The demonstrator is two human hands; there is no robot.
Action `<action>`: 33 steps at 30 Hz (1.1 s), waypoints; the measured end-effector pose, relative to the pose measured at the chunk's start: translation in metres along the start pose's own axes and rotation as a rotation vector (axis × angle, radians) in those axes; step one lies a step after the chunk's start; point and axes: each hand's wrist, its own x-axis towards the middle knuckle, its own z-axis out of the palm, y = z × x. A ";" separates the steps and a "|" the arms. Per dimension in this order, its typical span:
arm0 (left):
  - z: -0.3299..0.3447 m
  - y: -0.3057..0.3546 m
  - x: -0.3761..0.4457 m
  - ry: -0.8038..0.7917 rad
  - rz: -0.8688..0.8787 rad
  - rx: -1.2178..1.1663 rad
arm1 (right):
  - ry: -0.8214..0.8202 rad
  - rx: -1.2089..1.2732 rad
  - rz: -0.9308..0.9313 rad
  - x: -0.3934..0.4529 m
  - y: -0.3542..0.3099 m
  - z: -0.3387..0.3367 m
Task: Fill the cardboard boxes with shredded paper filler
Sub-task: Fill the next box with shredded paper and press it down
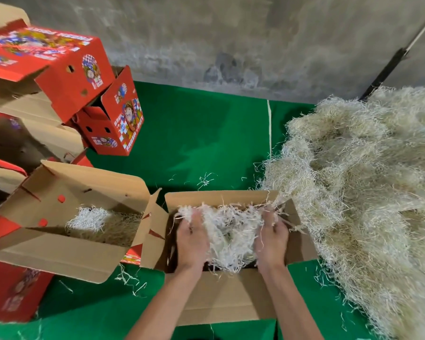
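Your two hands work a clump of white shredded paper (227, 238) inside an open cardboard box (231, 298) that sits on the green mat (194, 138), near its front edge. Your left hand (191, 238) presses against the clump's left side, fingers curled down into the strands; your right hand (271, 238) does the same on the right, its fingertips buried in paper that trails off toward the box's far right corner. Both hands grip the filler between them. The box's four flaps stand open, the near one folded flat toward you beneath your forearms.

Just beside it on the left, a second open box (66, 224) lies tipped, its brown inside facing you, with a smaller wad of white and tan shreds (101, 224) resting against its bottom. Its flap touches the left flap of the box you are filling.

Along the mat's right edge a large heap of pale shredded filler (358, 192) spreads from the back wall to the front, its fringe touching the right rim of the box at your hands. Loose strands (205, 180) lie scattered on the mat behind the box and at its front left corner.

At the mat's left edge, red printed cartons (59, 67) are stacked unevenly, some tilted, one smaller red carton (115, 119) leaning at the foot of the pile.
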 end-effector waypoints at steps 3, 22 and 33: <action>0.009 -0.004 -0.008 -0.086 0.011 0.003 | -0.074 0.013 0.013 -0.012 0.004 0.011; -0.014 0.025 -0.037 -0.338 -0.030 0.217 | -0.256 0.262 0.140 -0.022 -0.023 0.016; 0.010 0.015 -0.028 -0.213 0.011 0.028 | -0.240 -0.098 0.020 -0.045 -0.012 0.027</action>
